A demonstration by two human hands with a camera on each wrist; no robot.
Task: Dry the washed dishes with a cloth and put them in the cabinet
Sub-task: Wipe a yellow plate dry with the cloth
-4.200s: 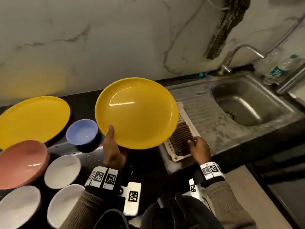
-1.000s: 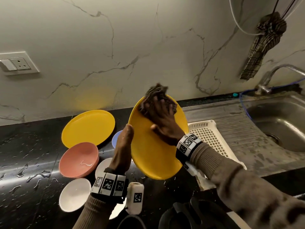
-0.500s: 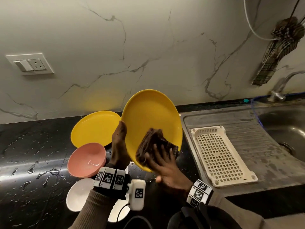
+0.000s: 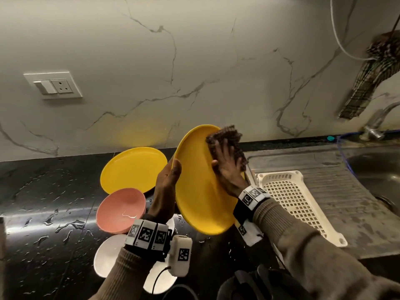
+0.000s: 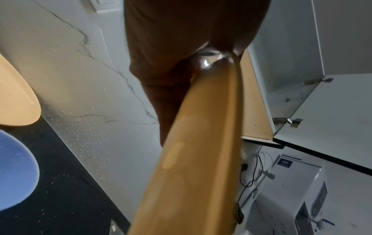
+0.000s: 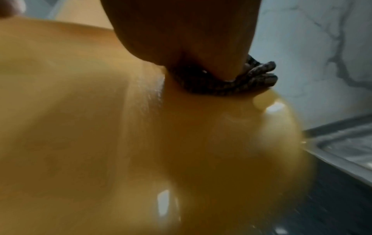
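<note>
L hand (image 4: 165,187) grips the plate (image 4: 199,191) by its left rim, thumb over the front, holding it tilted up on edge above the counter (image 4: 43,213), near the drainboard's (image 4: 324,161) left edge. R hand (image 4: 227,169) has fingers spread flat, pressing the cloth (image 4: 227,139) against the plate's upper right face; the wrist view shows the cloth (image 6: 231,82) bunched under the palm, right at the rim. Half a sec ago the cloth was low on the plate, a sec ago up top, so it's gone down and back up: wiping strokes across the face, prob. most of the front done. The back looks untouched afaict. Still waiting on the counter: 2nd yellow plate (image 4: 133,169) toward the back edge, pink bowl (image 4: 121,210) in front of it, white bowls (image 4: 106,254) near the front edge, blue bowl (image 5: 16,174) beside the L wrist. Tray (image 4: 296,202) on the drainboard sits bare where the cloth lay ~4 s back. Cabinet (image 5: 332,111) overhead is open. Early in the job; nothing put away yet from what shows.
</note>
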